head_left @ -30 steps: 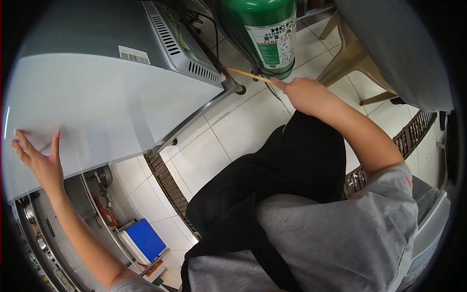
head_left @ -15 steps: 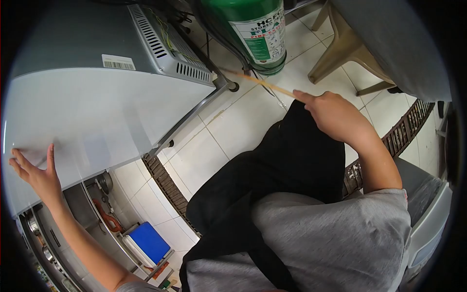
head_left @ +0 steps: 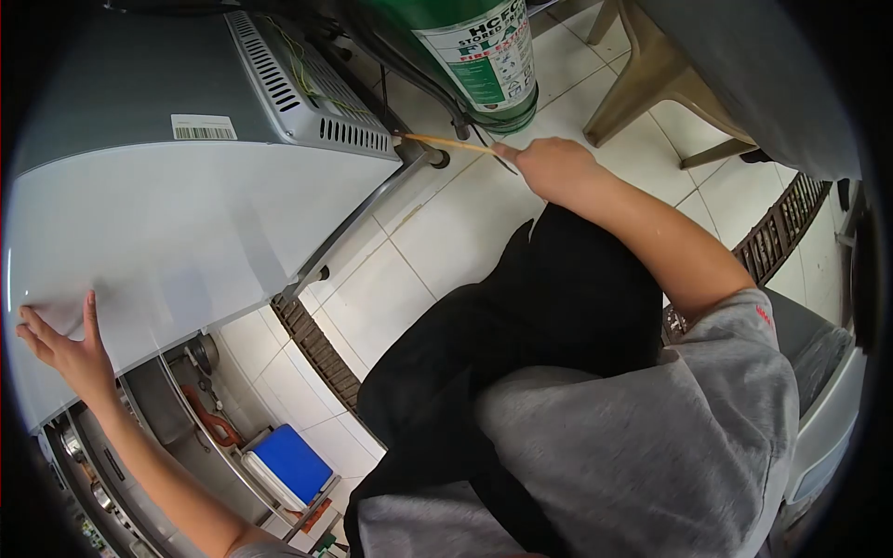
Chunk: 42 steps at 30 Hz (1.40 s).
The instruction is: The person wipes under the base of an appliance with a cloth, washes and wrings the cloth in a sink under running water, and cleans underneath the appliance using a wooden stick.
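Observation:
My left hand (head_left: 76, 358) rests with spread fingers against the smooth pale panel of a large grey appliance (head_left: 177, 223), at the far left. In my right hand (head_left: 558, 169) is a thin wooden stick (head_left: 445, 141), with the index finger stretched along it. The stick points left, and its far end meets or lies just in front of the corner beside the slotted vent (head_left: 356, 137). Whether the tip touches there I cannot tell. Behind the vent, thin yellow-green wires (head_left: 302, 73) show in an opening.
A green fire extinguisher (head_left: 484, 70) stands beyond the stick. The legs of a beige plastic stool (head_left: 633, 74) are at upper right. A brown floor grate (head_left: 316, 349) crosses the white tiles. Metal shelving at lower left carries a blue-topped box (head_left: 293, 462).
My right hand has moved left and slightly up, bringing the stick's far end to the vent corner. My left hand stays on the panel. The view has shifted slightly.

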Each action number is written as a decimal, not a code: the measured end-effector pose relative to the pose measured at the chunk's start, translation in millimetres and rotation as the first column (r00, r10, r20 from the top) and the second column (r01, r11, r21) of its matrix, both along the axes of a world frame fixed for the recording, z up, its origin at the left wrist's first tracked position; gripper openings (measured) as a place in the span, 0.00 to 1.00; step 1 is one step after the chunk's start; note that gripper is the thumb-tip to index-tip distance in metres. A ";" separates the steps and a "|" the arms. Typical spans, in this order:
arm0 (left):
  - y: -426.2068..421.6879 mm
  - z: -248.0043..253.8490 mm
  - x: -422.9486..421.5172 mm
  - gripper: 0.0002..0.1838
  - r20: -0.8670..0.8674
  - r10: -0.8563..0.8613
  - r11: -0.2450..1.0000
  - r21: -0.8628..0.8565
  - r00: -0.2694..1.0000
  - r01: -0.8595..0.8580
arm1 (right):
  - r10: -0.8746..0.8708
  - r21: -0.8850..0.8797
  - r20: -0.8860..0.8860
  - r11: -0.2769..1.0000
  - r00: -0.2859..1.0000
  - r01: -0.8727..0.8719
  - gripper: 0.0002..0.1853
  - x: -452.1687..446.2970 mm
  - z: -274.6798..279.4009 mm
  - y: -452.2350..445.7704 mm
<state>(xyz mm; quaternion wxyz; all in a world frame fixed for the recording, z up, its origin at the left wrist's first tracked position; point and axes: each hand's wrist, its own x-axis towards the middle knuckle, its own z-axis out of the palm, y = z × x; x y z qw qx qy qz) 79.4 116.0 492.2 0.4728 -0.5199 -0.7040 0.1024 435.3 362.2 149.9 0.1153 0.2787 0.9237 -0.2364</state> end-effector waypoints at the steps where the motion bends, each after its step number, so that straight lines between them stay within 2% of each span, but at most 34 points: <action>1: 0.0 -0.2 0.2 0.47 0.000 0.001 1.000 -0.002 1.000 -0.001 | -0.011 -0.005 0.107 1.000 0.994 0.012 0.22 -8.7 3.0 2.8; 8: 1.8 -1.7 2.3 0.47 -0.004 -0.052 0.999 0.006 0.999 0.052 | -0.033 0.140 0.040 0.990 0.999 0.027 0.20 -63.0 -40.7 -11.8; 10: 1.8 -1.3 2.3 0.47 0.003 -0.050 0.999 0.001 0.999 0.050 | -0.022 0.182 0.035 0.983 0.999 0.016 0.32 -73.2 -45.0 -14.2; 11: 1.7 -0.9 1.6 0.47 0.010 -0.051 0.999 -0.004 0.999 0.051 | -0.021 0.178 0.037 0.984 0.999 0.014 0.32 -71.8 -47.8 -15.6; 14: -2.6 1.1 -4.0 0.47 0.013 -0.040 0.999 -0.012 0.999 0.041 | -0.020 0.228 0.048 0.974 0.999 0.009 0.32 -55.6 -27.9 -20.6; 16: -2.6 1.0 -4.5 0.46 0.009 -0.030 1.000 -0.007 0.999 0.030 | 0.027 0.246 0.187 0.966 0.982 -0.073 0.31 -28.8 0.5 -22.7; 17: 0.1 0.0 -1.3 0.46 -0.021 -0.055 0.998 -0.013 0.998 0.054 | 0.032 0.250 0.188 0.965 0.982 -0.079 0.31 -19.0 15.0 -21.8; 19: 3.2 -1.4 3.7 0.45 -0.052 -0.074 0.997 -0.015 0.996 0.073 | 0.170 0.148 0.356 0.961 0.919 -0.235 0.23 -3.3 41.8 -19.2; 23: 5.4 -4.7 8.8 0.45 -0.021 -0.099 0.995 0.004 0.995 0.099 | 0.176 0.085 0.315 0.974 0.933 -0.212 0.22 15.5 68.9 -10.0; 26: 5.7 -5.8 6.7 0.45 -0.009 -0.095 0.995 0.024 0.995 0.095 | 0.247 0.030 0.290 0.963 0.925 -0.266 0.27 23.4 84.4 1.0; 28: 4.9 -5.7 5.3 0.45 -0.008 -0.081 0.996 0.036 0.997 0.081 | 0.305 -0.092 0.323 0.952 0.896 -0.291 0.24 25.8 100.6 3.7; 29: 5.3 -4.7 4.5 0.44 -0.015 -0.092 0.995 0.035 0.996 0.092 | 0.306 -0.090 0.325 0.952 0.895 -0.293 0.24 22.9 99.7 6.3; 31: 6.6 -2.4 4.6 0.44 -0.024 -0.096 0.994 0.044 0.995 0.097 | 0.355 -0.219 0.322 0.930 0.878 -0.296 0.22 11.8 93.4 18.6; 32: 8.3 -1.7 7.6 0.43 -0.018 -0.125 0.992 0.034 0.992 0.125 | 0.358 -0.210 0.323 0.930 0.876 -0.303 0.22 6.0 90.1 22.8; 34: 9.1 -3.4 10.1 0.42 -0.014 -0.139 0.990 0.026 0.990 0.140 | 0.418 -0.270 0.260 0.897 0.870 -0.350 0.21 -7.6 82.1 27.2; 37: 4.7 -7.3 4.9 0.42 -0.036 -0.078 0.994 0.073 0.996 0.080 | 0.394 -0.290 0.299 0.905 0.869 -0.310 0.21 -18.2 89.2 23.9; 39: 0.3 -5.7 -1.2 0.45 0.042 -0.111 0.992 0.064 0.993 0.108 | 0.391 -0.291 0.312 0.907 0.866 -0.304 0.21 -18.2 88.2 25.3; 42: -0.1 -6.6 -0.6 0.43 0.013 -0.060 0.993 0.104 0.998 0.058 | 0.366 -0.323 0.222 0.902 0.904 -0.286 0.22 -11.7 72.2 37.1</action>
